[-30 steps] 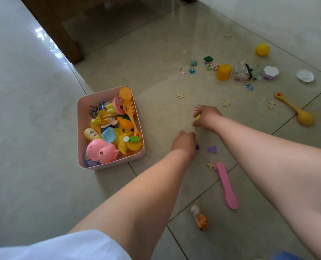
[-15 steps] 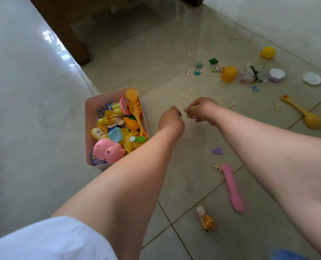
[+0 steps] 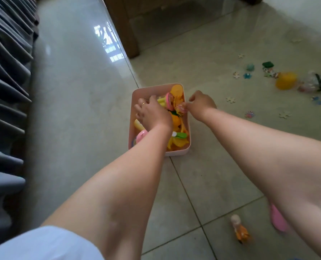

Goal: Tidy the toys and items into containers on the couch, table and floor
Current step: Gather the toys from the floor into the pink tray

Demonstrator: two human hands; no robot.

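A pink box (image 3: 131, 117) full of plastic toys stands on the tiled floor. My left hand (image 3: 152, 114) hangs over the box with its fingers pointing down among the toys; whatever is under the palm is hidden. My right hand (image 3: 201, 104) is at the box's right rim, its fingertips pinched on a small flat piece (image 3: 182, 109) just over the edge. Loose toys lie on the floor to the right: a yellow cup (image 3: 286, 83), puzzle pieces (image 3: 231, 99), a small orange doll (image 3: 239, 229) and a pink spoon (image 3: 277, 220), partly hidden by my right arm.
A wooden table leg (image 3: 126, 27) stands behind the box. The grey pleated couch skirt (image 3: 6, 91) runs along the left edge. A clear plastic toy (image 3: 313, 83), a green block (image 3: 267, 64) and more small pieces lie at the far right.
Both hands moved left from the open floor to the pink box. The camera swung left, bringing the couch skirt into view.
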